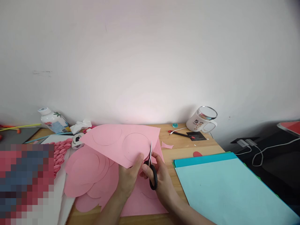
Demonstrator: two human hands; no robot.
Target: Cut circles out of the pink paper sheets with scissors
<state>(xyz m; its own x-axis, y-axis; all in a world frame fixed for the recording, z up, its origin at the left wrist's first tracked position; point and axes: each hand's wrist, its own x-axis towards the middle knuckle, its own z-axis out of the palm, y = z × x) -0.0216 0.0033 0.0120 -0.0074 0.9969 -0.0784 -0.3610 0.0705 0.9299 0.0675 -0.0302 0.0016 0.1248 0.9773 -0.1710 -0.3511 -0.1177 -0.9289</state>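
A pink paper sheet [112,137] with circles drawn on it is held up above the table. My left hand [128,176] pinches its lower edge, thumb on top and fingers hidden beneath. Black-handled scissors [153,178] are gripped in my right hand [161,178], blades pointing up at the sheet's right part, beside a drawn circle. Whether the blades are parted is hard to tell. Under my hands lies more pink paper [136,206], also marked with a curve. Several rounded pink paper pieces [84,168] overlap to the left of my left hand.
Light blue paper sheets [217,184] lie stacked at the right. A white mug [199,120] stands by the wall, near a black pen [180,134] and a black card [197,136]. A white bottle [52,120] and a crumpled tissue [81,125] sit at the back left.
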